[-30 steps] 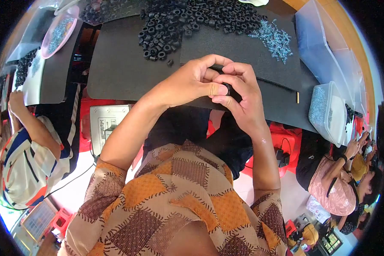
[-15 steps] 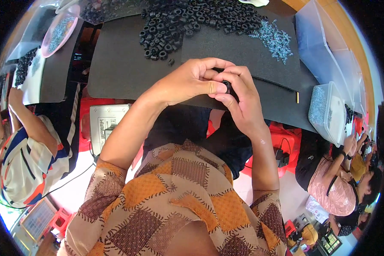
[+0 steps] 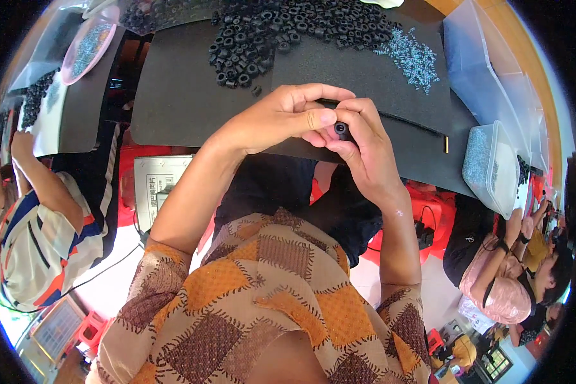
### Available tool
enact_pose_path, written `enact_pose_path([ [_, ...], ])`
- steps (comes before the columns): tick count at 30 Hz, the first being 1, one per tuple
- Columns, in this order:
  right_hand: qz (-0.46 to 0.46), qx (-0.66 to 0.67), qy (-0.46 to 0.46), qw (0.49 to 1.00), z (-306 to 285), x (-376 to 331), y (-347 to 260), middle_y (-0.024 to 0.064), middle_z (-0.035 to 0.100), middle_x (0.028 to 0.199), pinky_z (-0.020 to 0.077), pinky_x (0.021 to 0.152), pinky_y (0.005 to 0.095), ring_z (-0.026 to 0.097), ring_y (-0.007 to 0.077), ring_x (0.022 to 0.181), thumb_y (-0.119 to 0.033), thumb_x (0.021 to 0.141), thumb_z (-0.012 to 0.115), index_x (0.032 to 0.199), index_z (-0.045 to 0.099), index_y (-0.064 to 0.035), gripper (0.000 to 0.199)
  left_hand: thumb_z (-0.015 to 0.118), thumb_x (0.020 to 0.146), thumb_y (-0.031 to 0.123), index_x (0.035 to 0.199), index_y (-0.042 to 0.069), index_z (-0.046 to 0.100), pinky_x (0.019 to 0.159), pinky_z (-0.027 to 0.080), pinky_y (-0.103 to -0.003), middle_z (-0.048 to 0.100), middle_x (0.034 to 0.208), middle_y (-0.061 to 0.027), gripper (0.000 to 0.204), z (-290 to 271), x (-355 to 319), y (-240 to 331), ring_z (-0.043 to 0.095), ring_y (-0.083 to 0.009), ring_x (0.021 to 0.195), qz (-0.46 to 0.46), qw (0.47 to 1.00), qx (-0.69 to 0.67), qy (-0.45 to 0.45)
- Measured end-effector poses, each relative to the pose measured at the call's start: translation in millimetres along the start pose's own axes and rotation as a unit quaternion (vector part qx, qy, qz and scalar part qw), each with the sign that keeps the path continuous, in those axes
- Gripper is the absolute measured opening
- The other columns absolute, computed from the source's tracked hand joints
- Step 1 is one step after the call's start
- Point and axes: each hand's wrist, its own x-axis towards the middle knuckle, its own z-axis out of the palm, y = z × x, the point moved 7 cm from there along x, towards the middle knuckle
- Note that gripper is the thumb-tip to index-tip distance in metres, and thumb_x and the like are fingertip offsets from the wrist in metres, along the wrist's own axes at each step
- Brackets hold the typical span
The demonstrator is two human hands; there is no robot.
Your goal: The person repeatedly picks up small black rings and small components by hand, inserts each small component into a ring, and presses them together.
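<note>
Over the near edge of the table, my two hands meet. My right hand (image 3: 365,144) is closed on a small black cylinder-shaped part (image 3: 341,128), gripped between thumb and fingers, with a round hole in its visible end. My left hand (image 3: 288,118) comes in from the left, thumb and fingers bent together right beside the part. What the left fingertips hold, if anything, is hidden. Beyond the hands lies a big pile of similar black parts (image 3: 301,29), and to its right a heap of small bluish metal springs (image 3: 411,61).
A black mat (image 3: 185,83) covers the table, with a raised board edge ending in a brass-coloured piece (image 3: 447,144). Clear plastic bins (image 3: 473,57) and a tub of springs (image 3: 479,157) stand on the right. Co-workers sit left and right; a red stool (image 3: 429,211) is below.
The black part has turned, so its holed end now shows. My left thumb has shifted slightly up off it. A co-worker on the right has moved their arms.
</note>
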Motion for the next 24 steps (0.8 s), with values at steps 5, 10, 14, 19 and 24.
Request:
enact_pose_path([
  [5,0.014,-0.007,-0.007,1.000,-3,-1,2,0.0141,0.053,0.106,0.0456,0.086,0.0404,0.055,0.0351,0.098,-0.015,0.085,0.067,0.107,0.057,-0.0020,0.027,0.063,0.095,0.035,0.139,0.002,0.049,0.080,0.053,-0.026,0.065,0.097,-0.0042,0.057,-2,6,1,0.062,-0.0090,0.088,-0.009,0.999,0.027,0.015],
  [10,0.056,-0.013,-0.041,0.997,2,-4,12,0.0142,0.058,0.101,0.0441,0.077,0.0453,0.057,0.0394,0.094,-0.010,0.084,0.065,0.102,0.054,-0.0047,0.023,0.079,0.080,0.020,0.141,0.006,0.049,0.082,0.055,-0.030,0.062,0.110,-0.0079,0.069,10,-2,11,0.060,-0.0141,0.095,0.075,0.972,0.215,0.049],
  [14,0.064,-0.014,-0.036,0.997,9,-7,17,0.0158,0.059,0.099,0.0444,0.077,0.0458,0.058,0.0402,0.092,-0.010,0.084,0.064,0.103,0.053,-0.0043,0.022,0.084,0.071,0.013,0.143,0.010,0.048,0.083,0.054,-0.033,0.061,0.112,-0.0105,0.081,21,-2,10,0.060,-0.0183,0.097,0.080,0.963,0.247,0.066],
  [19,0.050,-0.008,-0.005,0.999,9,-8,20,0.0187,0.060,0.096,0.0454,0.074,0.0472,0.059,0.0418,0.089,-0.007,0.085,0.063,0.103,0.053,-0.0023,0.021,0.084,0.072,0.016,0.143,0.010,0.048,0.082,0.053,-0.032,0.061,0.106,-0.0098,0.079,19,0,7,0.060,-0.0184,0.093,0.104,0.939,0.318,0.080],
  [24,0.047,0.002,-0.014,0.999,5,-6,18,0.0194,0.060,0.095,0.0463,0.072,0.0469,0.059,0.0426,0.087,-0.006,0.085,0.063,0.103,0.053,-0.0015,0.020,0.082,0.073,0.017,0.143,0.011,0.048,0.079,0.052,-0.032,0.059,0.099,-0.0088,0.078,21,-2,10,0.060,-0.0193,0.087,0.126,0.933,0.325,0.090],
])
